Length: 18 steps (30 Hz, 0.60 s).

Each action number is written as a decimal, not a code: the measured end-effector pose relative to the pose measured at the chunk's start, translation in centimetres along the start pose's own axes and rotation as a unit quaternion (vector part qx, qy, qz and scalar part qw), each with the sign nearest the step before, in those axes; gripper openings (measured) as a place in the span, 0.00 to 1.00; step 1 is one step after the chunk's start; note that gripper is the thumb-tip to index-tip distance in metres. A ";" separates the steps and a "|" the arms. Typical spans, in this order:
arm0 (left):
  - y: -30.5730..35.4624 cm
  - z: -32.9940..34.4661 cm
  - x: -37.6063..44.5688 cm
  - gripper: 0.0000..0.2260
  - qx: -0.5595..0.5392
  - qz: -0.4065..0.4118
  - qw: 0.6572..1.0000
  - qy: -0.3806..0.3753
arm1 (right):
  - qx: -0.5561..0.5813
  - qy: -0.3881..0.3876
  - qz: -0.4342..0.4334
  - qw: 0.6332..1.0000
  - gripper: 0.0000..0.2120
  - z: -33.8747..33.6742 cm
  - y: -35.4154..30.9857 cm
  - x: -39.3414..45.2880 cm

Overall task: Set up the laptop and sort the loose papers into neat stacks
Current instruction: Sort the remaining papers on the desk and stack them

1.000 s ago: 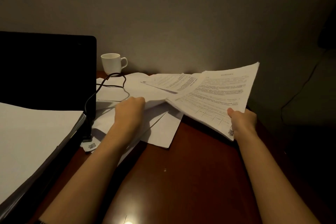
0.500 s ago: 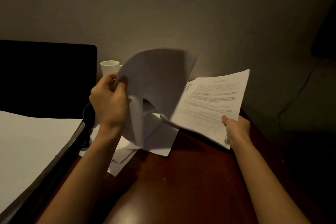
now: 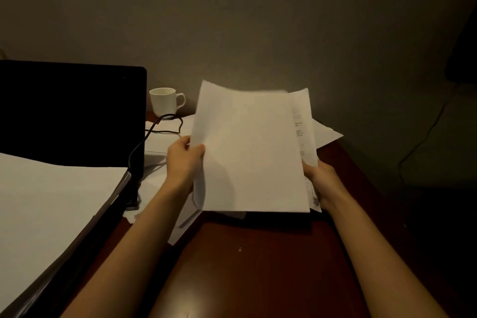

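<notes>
A bundle of white sheets (image 3: 253,152) is held up between both hands above the dark red table (image 3: 258,266). My left hand (image 3: 184,160) pinches its left edge, thumb on the blank top sheet. My right hand (image 3: 321,183) grips the lower right edge, where a printed sheet (image 3: 303,124) sticks out behind. More loose papers (image 3: 165,142) lie on the table beneath and to the left. The open black laptop (image 3: 69,111) stands at the left, with a thick stack of white paper (image 3: 51,201) lying over its base.
A white mug (image 3: 165,100) stands at the back by the wall, right of the laptop screen. A black cable (image 3: 154,129) loops from the laptop's side over the loose papers. Another cable hangs in the dark area at the right.
My left hand lifted sheets off the table, swung them over and laid them on the printed sheets in my right hand. Both hands now hold one bundle.
</notes>
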<state>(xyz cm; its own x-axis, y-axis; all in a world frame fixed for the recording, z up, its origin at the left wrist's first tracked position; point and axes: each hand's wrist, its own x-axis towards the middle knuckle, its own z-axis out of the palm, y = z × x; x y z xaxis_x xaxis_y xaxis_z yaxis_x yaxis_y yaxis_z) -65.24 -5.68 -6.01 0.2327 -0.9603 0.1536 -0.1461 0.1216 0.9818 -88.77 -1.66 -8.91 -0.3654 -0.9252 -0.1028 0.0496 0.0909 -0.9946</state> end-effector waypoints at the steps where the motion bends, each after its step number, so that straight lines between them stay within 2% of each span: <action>1: -0.5 0.3 0.1 0.07 0.038 -0.005 0.999 -0.010 | 0.001 -0.014 0.000 1.000 0.08 0.0 0.0 -0.1; 3: -1.3 0.6 0.3 0.12 0.072 -0.021 0.997 -0.017 | 0.024 -0.035 0.002 0.999 0.03 0.0 0.0 -0.1; 6: -1.8 0.6 0.5 0.14 0.059 -0.054 0.996 -0.031 | 0.040 -0.048 0.002 0.998 0.03 0.0 -0.1 -0.1; 11: -1.9 0.0 0.8 0.12 0.001 -0.107 0.979 -0.174 | 0.034 -0.058 -0.014 0.998 0.07 0.1 -0.2 -0.2; 14: -2.2 0.1 0.8 0.15 -0.032 -0.057 0.981 -0.182 | -0.018 -0.016 -0.042 0.999 0.15 0.3 -0.3 -0.1; 16: -2.2 0.2 0.5 0.18 -0.038 -0.012 0.988 -0.146 | -0.038 0.016 -0.069 0.997 0.19 0.6 -0.5 -0.2; 18: -2.0 0.5 0.3 0.20 -0.057 0.035 0.991 -0.119 | -0.006 0.025 -0.108 0.994 0.20 0.7 -0.6 -0.7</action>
<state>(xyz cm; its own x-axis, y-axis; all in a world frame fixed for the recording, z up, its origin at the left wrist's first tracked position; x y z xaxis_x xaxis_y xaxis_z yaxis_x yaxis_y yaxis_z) -65.40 -6.34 -7.99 -0.0087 -0.9789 0.2041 -0.0421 0.2042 0.9780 -87.87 -1.38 -8.19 -0.4123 -0.9041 0.1125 -0.0460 -0.1027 -0.9936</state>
